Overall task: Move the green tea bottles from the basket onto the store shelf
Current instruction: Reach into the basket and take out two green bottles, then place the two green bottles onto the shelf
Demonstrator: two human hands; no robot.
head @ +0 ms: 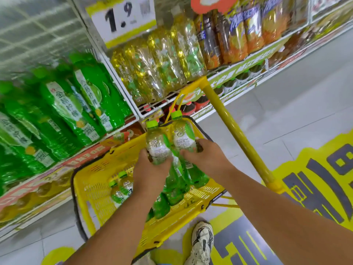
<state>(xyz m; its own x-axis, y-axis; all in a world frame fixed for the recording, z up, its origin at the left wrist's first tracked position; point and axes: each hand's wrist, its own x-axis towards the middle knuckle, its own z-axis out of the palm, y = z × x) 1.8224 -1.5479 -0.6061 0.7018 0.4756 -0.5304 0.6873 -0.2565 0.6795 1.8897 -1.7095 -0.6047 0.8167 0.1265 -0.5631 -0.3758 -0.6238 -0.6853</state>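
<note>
Both hands are full. The left hand (150, 169) is wrapped around one green tea bottle (157, 145), and the right hand (205, 156) grips a second bottle (184, 137) beside it; the two are lifted above the far end of the yellow basket (99, 188), caps up and tipped a little away from the person, toward the shelf. Their long axes run roughly upright, leaning forward, labels facing the person.

As for progress, I judge it to be somewhere in the middle, though I cannot say how many have already gone up. At least two more bottles (122, 186) lie near the basket's left wall, and several others (172, 190) lie under the raised pair, bases toward the near rim (the blur makes an exact count impossible). So a fair share remains.

The store shelf (133, 109) stands just beyond the basket's far rim. Its upper tier holds pale yellow-green bottles (158, 62) packed close, with darker green ones (80, 100) to the left. The basket's long handle (236, 131) rises to the right, clear of both arms.
</note>
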